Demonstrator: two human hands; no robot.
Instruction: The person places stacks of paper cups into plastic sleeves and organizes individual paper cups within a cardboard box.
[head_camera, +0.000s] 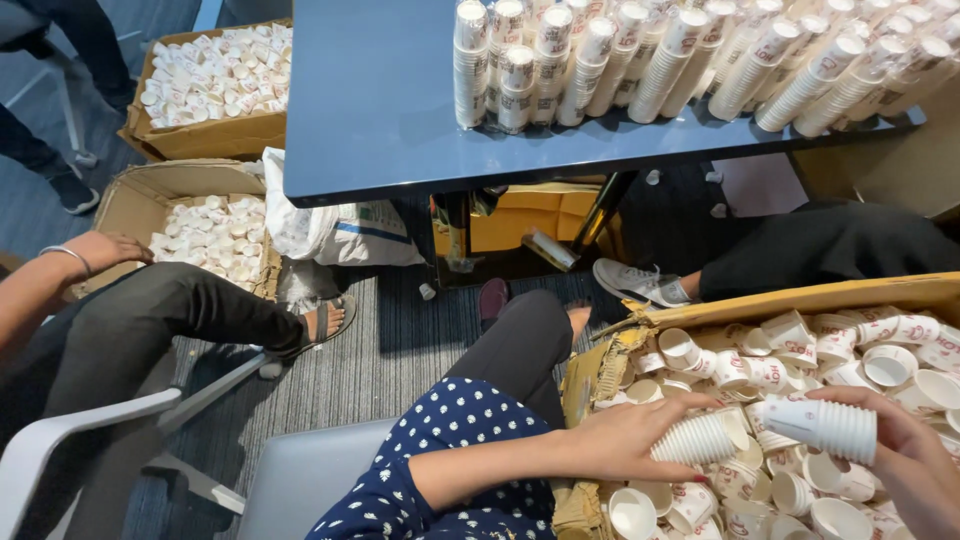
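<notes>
Left hand (625, 438) wrapped around a short stack of ribbed white paper cups (697, 438), fingers curled over its side, lying on its side over the loose cups; right hand (905, 455) gripping a second stack of nested cups (822, 425), held sideways just above the heap, fingers closed round its wider end; both stacks near each other but apart, over an open cardboard box (800, 298) at lower right, filled with a jumble of single white cups with red print (790, 365); blue table (370, 100) above, carrying rows of tall cup stacks (700, 60) leaning along its far edge; two more cardboard boxes of cups (215, 80) on the floor at upper left, beside a white sack (330, 225); another person's arm with a bangle (70, 258) at far left, hand resting on a dark-trousered knee, sandalled foot (325, 320) on the grey carpet; grey sneaker (640, 282) of a further person under the table
</notes>
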